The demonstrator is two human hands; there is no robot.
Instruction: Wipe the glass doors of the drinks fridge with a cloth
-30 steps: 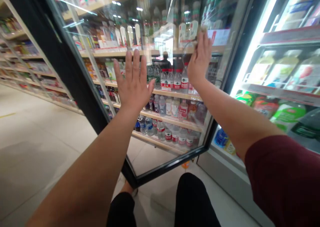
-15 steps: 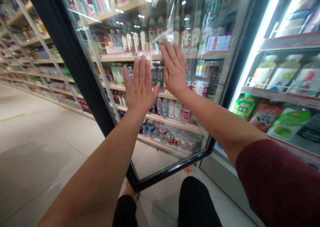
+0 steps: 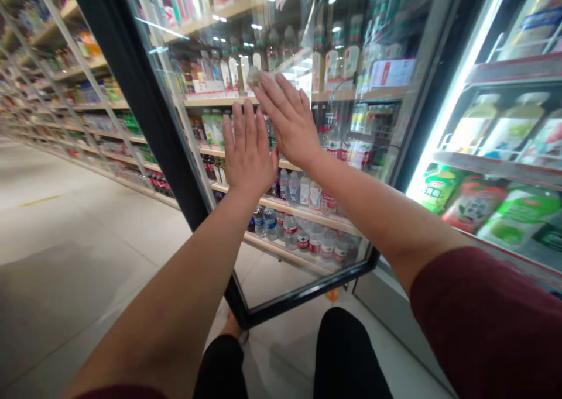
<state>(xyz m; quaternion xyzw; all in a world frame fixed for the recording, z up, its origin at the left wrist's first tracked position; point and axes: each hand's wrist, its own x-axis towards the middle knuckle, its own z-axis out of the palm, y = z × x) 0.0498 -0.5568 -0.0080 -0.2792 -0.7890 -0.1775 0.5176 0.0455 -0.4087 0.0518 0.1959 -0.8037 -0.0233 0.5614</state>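
A glass door (image 3: 302, 273) with a black frame stands swung out from a lit drinks cooler. My left hand (image 3: 249, 153) lies flat against the pane, its fingers stretched upward and apart. Just right of it, my right hand (image 3: 287, 118) is also laid out flat on the glass, fingers pointing up and left. The thumb side of the left hand comes close to the right hand's edge. A small pale blur shows at the right fingertips; whether it is a reflection or an object I cannot tell.
On the right, the cooler's shelves (image 3: 496, 166) hold bottles and green and red drink pouches. Through the pane show wooden shelves with bottled drinks (image 3: 290, 229). Long store shelving (image 3: 100, 124) runs along the left above a pale tiled floor (image 3: 88, 258). My knees are below the door.
My right hand has slid left across the glass, closer to my left hand. The left hand stays nearly in place. The view has shifted slightly.
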